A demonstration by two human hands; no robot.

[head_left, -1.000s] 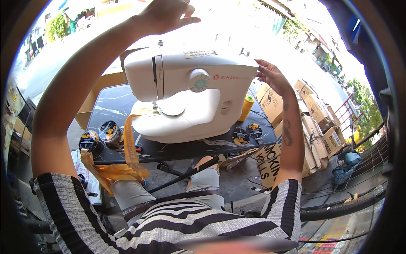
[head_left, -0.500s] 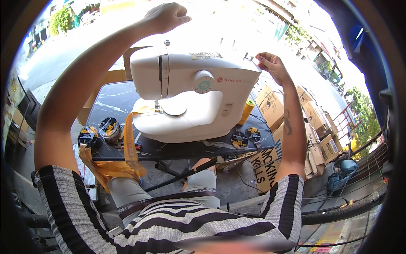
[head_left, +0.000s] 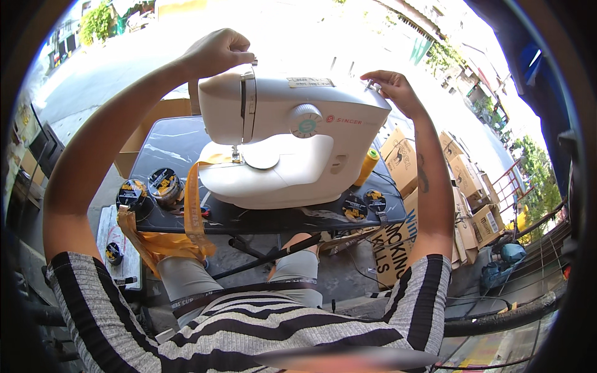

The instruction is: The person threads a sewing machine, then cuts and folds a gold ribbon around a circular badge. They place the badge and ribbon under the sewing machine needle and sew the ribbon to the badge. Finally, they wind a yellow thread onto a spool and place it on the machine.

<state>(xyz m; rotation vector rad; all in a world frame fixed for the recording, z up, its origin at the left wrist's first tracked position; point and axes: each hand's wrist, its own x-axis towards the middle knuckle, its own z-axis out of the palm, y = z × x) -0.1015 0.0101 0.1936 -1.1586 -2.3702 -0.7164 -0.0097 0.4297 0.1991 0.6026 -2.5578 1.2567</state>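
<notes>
A white sewing machine (head_left: 280, 105) stands in front of me. My left hand (head_left: 221, 51) is closed, its fingertips by the small metal post on the machine's top left. Whether thread runs between those fingers is lost in glare. At the top right corner my right hand (head_left: 398, 92) has thumb and fingers bent together around a small metal spindle; anything pinched there is too small to name. A yellow printed strap (head_left: 193, 208) passes under the needle area and hangs over the front edge in folds. A yellow thread cone (head_left: 368, 165) stands behind the machine's right side.
The machine sits on a black marble-patterned table (head_left: 168, 140). Round black-labelled rolls (head_left: 165, 185) stand at its left, and two round labelled pieces (head_left: 356, 207) lie at the right. Cardboard boxes (head_left: 401, 163) are piled to the right. A white surface (head_left: 118, 239) lies low at the left.
My left hand has come down and leftward to the post on the machine's top. My right fingers have shifted slightly up and left onto the spindle. The view has shifted a little.
</notes>
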